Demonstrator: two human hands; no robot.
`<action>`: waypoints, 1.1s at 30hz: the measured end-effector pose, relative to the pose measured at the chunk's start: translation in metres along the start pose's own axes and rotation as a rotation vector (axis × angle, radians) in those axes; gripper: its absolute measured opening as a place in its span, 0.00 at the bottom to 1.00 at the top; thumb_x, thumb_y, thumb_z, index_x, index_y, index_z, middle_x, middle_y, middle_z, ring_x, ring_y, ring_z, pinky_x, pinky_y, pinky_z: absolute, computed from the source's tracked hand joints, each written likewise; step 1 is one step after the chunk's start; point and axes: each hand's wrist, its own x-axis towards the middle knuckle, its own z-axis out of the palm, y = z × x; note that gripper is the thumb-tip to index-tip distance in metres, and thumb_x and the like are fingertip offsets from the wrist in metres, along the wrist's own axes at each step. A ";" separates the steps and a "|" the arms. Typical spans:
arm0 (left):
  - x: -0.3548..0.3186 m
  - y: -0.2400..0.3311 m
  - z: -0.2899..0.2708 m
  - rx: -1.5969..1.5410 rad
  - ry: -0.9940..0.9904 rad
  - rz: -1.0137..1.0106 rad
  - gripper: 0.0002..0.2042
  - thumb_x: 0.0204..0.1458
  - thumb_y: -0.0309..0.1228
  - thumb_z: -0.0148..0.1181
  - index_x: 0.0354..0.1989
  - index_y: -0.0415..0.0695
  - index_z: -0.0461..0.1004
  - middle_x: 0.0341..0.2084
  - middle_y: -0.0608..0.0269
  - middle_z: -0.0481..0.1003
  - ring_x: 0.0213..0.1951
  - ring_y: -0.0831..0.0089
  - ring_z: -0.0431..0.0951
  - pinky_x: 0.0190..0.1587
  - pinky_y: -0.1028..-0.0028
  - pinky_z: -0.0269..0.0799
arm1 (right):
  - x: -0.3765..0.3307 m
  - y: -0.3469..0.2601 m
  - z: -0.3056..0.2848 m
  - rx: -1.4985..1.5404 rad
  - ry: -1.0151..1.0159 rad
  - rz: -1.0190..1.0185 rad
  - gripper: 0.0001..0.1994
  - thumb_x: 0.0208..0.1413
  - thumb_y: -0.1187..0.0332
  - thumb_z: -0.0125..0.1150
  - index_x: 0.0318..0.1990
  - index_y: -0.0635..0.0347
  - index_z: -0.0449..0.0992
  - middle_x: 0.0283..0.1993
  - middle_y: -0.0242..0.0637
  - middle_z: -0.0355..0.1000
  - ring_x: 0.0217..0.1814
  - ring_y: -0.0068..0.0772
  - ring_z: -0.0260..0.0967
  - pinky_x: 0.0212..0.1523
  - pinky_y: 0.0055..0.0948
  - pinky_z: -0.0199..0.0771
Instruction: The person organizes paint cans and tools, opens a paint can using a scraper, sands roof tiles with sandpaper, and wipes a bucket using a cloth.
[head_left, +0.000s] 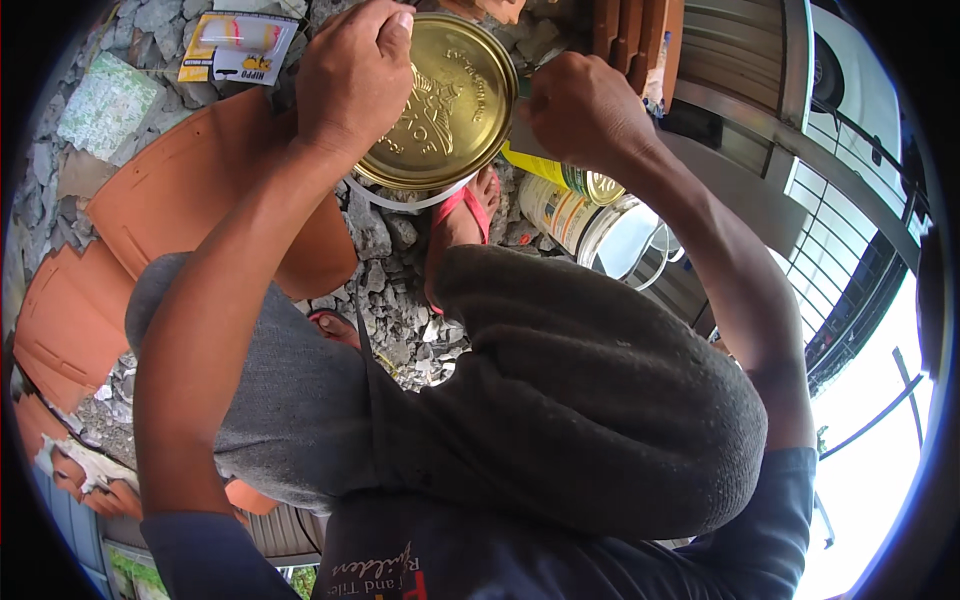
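A round tin with an embossed gold lid (445,105) is tilted toward me at the top middle. My left hand (360,75) is closed on the left side of its rim, thumb up at the top edge. A white curved band (415,206) shows just below the lid. To the right of the tin, my right hand (590,110) is closed in a fist near its rim. A flat grey edge (523,138) shows beside those fingers, but the thing they grip is mostly hidden.
Below my right hand lie a yellow can (545,168) and a tipped white bucket (610,235). Terracotta roof tiles (190,190) lie at left on grey rubble (375,275). A packaged paint roller (240,45) rests at upper left. Metal railings (840,255) stand at right.
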 end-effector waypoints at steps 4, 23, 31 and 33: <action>-0.002 -0.007 -0.005 -0.012 0.027 0.037 0.08 0.62 0.35 0.55 0.39 0.46 0.77 0.35 0.53 0.80 0.41 0.48 0.78 0.44 0.53 0.74 | 0.000 0.004 0.003 0.049 -0.004 -0.094 0.06 0.49 0.68 0.62 0.31 0.55 0.84 0.32 0.49 0.78 0.38 0.54 0.79 0.40 0.46 0.78; 0.003 -0.007 -0.013 -0.144 0.017 0.072 0.09 0.63 0.34 0.53 0.35 0.41 0.74 0.34 0.50 0.78 0.40 0.44 0.75 0.47 0.52 0.71 | -0.028 0.022 -0.058 1.079 0.410 -0.046 0.14 0.66 0.58 0.61 0.46 0.62 0.78 0.30 0.25 0.74 0.31 0.13 0.68 0.33 0.17 0.67; 0.010 -0.020 -0.004 -0.082 -0.063 0.182 0.16 0.67 0.29 0.41 0.45 0.41 0.79 0.42 0.52 0.79 0.46 0.55 0.77 0.54 0.61 0.70 | 0.025 0.040 -0.036 1.193 0.434 0.322 0.18 0.55 0.62 0.70 0.48 0.63 0.80 0.35 0.39 0.77 0.33 0.26 0.75 0.35 0.32 0.77; 0.009 -0.043 -0.019 -0.552 -0.128 -0.250 0.19 0.68 0.33 0.38 0.47 0.36 0.78 0.44 0.54 0.78 0.51 0.61 0.76 0.59 0.64 0.69 | 0.039 0.016 -0.022 1.307 0.390 0.325 0.18 0.45 0.68 0.76 0.44 0.67 0.80 0.40 0.46 0.79 0.37 0.33 0.77 0.41 0.36 0.79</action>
